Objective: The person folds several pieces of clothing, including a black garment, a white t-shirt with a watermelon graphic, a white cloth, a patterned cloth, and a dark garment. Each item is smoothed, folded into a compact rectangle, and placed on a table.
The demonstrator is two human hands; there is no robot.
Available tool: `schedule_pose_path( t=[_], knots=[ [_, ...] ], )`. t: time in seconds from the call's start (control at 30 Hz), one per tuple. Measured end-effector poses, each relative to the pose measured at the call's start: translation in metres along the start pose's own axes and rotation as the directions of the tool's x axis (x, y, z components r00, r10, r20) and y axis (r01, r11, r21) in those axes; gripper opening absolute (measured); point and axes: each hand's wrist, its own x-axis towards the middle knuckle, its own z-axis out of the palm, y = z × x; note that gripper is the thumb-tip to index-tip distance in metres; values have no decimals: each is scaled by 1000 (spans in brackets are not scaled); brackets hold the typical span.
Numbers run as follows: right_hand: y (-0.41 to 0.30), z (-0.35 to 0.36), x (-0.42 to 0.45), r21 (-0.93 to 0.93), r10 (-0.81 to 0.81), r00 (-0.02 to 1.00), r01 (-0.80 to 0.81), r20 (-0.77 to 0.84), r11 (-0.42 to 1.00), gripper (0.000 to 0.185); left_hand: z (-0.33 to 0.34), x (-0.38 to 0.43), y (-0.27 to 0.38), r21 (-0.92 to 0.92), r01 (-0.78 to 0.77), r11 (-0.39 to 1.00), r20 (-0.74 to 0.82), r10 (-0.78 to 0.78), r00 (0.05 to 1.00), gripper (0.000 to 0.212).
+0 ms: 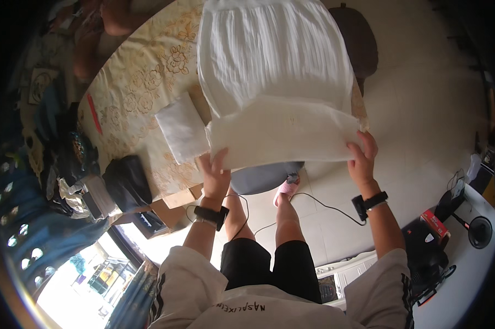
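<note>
A white pleated cloth garment [272, 53] lies spread over the right part of the table, its near end folded or lifted in a smooth band. My left hand [215, 174] grips the left corner of that near edge between thumb and fingers. At the opposite corner my right hand [363, 158] pinches the same edge. Between both hands the cloth hangs fairly taut above the table's front edge. A flat, folded white cloth [182, 127] rests on the table just left of the garment, close to my left hand.
A floral tablecloth [138, 82] covers the round table, with a red strip-like object [94, 114] at its left. A black bag [128, 183] is at the near left edge. Below are a dark stool seat [261, 179] and a cable [327, 205]. A dark chair [354, 41] stands beyond; another person's limbs show top left.
</note>
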Motion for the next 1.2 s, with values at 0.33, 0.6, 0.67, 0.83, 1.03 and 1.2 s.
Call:
schedule_pose_path(
  t=[0.33,0.6,0.67,0.83,1.03,1.2],
  knots=[
    [31,-41,67,699,282,865,-502,416,509,30,-74,97,6,-322,-32,946,371,157,915,32],
    [41,52,118,724,639,677,-638,365,263,39,18,175,-6,-541,725,426,598,-411,688,32],
    [36,53,109,574,690,657,-704,303,418,40,28,171,-11,-530,732,427,598,-424,680,37],
    [26,58,94,511,643,744,-629,178,586,37,56,130,-51,-348,672,654,416,-535,736,43],
    [14,37,73,652,632,775,-478,-3,589,30,27,108,-2,-540,422,729,98,-443,891,24],
    [12,38,54,614,612,790,-500,34,611,30,31,84,-13,-408,396,823,41,-417,908,23]
  ],
)
